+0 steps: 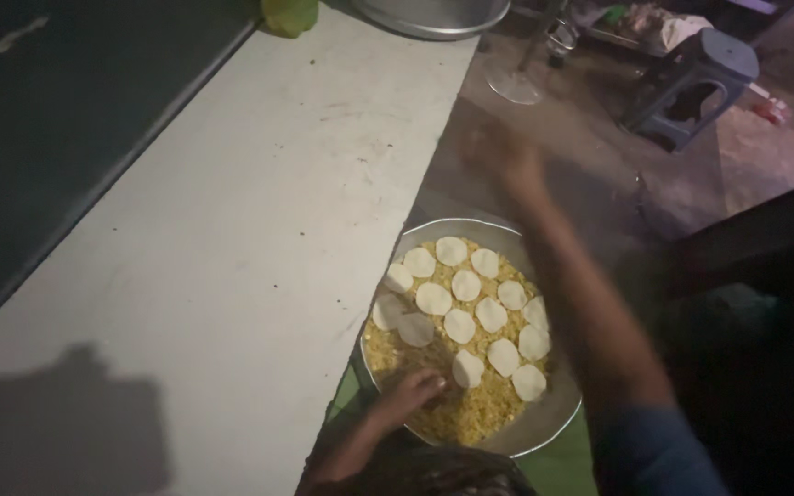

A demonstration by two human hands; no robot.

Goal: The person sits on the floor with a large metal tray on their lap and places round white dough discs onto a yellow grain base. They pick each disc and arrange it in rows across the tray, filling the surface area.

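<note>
- A dark, blurred shape point(434, 473) is sitting at the bottom edge, nearest the camera; what it is cannot be told.
- Just past it, the left hand point(413, 393) is resting in the near-left part of the round metal pan point(558, 413), fingers curled down onto the yellow crumb mixture point(470, 413). Whether they are pinching anything cannot be told.
- The nearest white disc point(468, 368) is lying just beside those fingers, towards the right and slightly farther from the camera. It is round, so it is showing no long axis.
- The other white discs point(459, 285) are spreading away across the far half of the pan, lying flat on the mixture, most of them apart from one another.
- The right hand point(507, 161) is hanging well beyond the pan's far rim, over the floor, smeared by motion; its fingers cannot be read as open or closed.
- The left hand is by far the nearer one to the discs.
- The pan is sitting just off the right edge of the pale counter point(259, 230); a blue stool point(696, 78) is standing far off.
</note>
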